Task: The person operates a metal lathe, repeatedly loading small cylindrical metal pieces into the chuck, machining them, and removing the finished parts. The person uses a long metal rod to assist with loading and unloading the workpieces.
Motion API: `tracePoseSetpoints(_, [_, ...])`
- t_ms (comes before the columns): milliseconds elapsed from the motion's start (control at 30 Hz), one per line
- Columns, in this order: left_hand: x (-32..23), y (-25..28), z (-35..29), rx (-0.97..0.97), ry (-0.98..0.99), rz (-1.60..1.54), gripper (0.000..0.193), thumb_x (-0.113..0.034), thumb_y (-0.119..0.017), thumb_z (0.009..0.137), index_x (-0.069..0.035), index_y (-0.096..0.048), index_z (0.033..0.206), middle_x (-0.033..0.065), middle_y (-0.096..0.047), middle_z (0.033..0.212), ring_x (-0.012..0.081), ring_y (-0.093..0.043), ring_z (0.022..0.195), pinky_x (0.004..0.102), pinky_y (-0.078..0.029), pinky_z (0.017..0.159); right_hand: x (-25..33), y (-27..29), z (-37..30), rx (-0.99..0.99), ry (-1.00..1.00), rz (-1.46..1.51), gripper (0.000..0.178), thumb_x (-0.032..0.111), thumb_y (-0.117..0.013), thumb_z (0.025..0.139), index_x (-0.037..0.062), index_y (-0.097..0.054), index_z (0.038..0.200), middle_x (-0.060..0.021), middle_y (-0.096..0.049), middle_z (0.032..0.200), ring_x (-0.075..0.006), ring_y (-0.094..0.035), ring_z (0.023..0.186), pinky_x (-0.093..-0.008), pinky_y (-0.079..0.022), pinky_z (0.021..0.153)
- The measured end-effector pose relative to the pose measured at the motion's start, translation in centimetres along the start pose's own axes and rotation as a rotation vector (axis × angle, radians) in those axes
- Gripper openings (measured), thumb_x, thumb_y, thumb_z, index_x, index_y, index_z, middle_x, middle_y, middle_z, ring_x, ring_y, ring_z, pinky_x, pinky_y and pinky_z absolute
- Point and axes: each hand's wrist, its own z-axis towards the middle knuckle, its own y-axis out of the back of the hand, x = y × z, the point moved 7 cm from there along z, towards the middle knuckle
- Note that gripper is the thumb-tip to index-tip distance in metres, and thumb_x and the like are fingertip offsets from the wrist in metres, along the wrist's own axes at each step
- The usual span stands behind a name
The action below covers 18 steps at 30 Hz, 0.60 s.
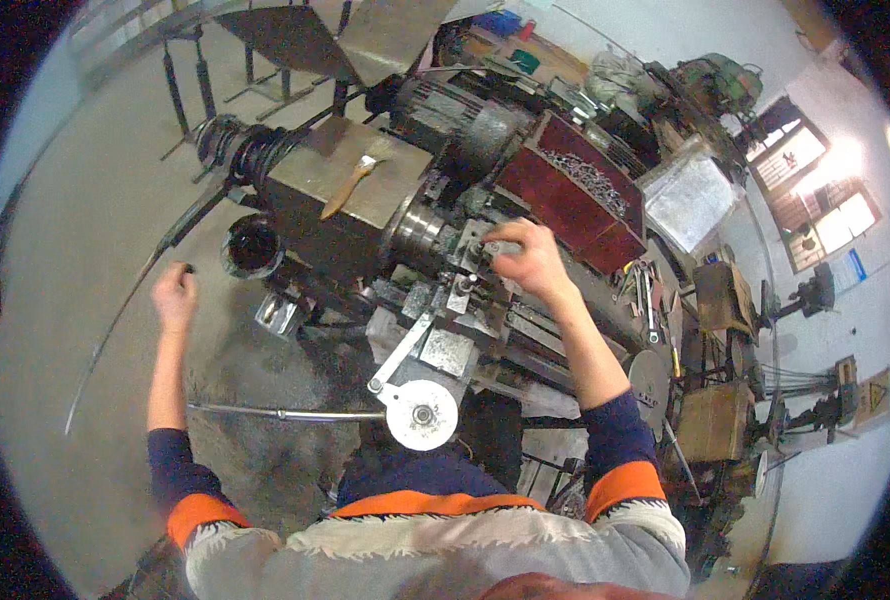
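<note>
job seemingly under way at the lathe (300, 185), portion finished unclear: right hand (531, 258) curled at the tool holder (462, 292), grip hidden; left hand (174, 296) curled, contents unclear.

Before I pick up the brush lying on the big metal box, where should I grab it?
Probably around the middle of its wooden handle, coming from the left hand side. The brush lies flat on the metal box, its slim handle slanting to the picture's lower left and its pale bristle end pointing away, upper right.
</note>
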Motion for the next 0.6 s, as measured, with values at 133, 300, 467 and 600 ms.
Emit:
tracePoseSetpoints(133, [3.2,-17.9,-5.8,0.841,0.244,0.241,0.033,-0.022,-0.061,0.069,0.000,-0.060,0.094,0.0183,-0.062,0.095,0.0358,-0.059,0.089,0.0407,-0.047,0.079,-3.9,6.0,-7.6,-0.141,-0.099,0.036,0.029,0.010,-0.063,0.058,0.0045,-0.067,0.087,-0.0155,-0.063,0.086,-0.0313,-0.061,0.078,-0.0361,-0.049,0.072])
tracePoseSetpoints(300, [-0.5,-20.1,-5.9,0.840,-0.117,0.509,0.025,-0.015,-0.060,0.068,-0.010,-0.058,0.093,0.0133,-0.063,0.090,0.0314,-0.061,0.089,0.0428,-0.048,0.078,-9.5,10.5,-19.9,-0.047,-0.653,-0.080,0.035,0.010,-0.056,0.058,0.0024,-0.067,0.090,-0.0151,-0.065,0.075,-0.0214,-0.063,0.075,-0.0288,-0.047,0.072])
tracePoseSetpoints(467, [0.1,-19.1,-5.8,0.839,-0.153,0.601,0.028,-0.013,-0.061,0.071,-0.013,-0.059,0.100,0.0110,-0.064,0.088,0.0286,-0.062,0.088,0.0417,-0.048,0.077,-15.2,13.6,-31.6,-0.161,-0.861,-0.137,0.028,0.009,-0.055,0.062,0.0016,-0.068,0.085,-0.0149,-0.066,0.074,-0.0210,-0.064,0.068,-0.0292,-0.049,0.065])
tracePoseSetpoints(600, [2.5,-12.3,-7.2,0.755,0.083,0.440,0.036,-0.016,-0.062,0.070,-0.013,-0.060,0.106,0.0139,-0.064,0.090,0.0298,-0.061,0.087,0.0421,-0.048,0.075,-21.6,17.3,-43.9,-0.160,-1.047,-0.426,0.031,0.018,-0.066,0.062,0.0031,-0.067,0.090,-0.0193,-0.064,0.081,-0.0300,-0.063,0.080,-0.0360,-0.049,0.072])
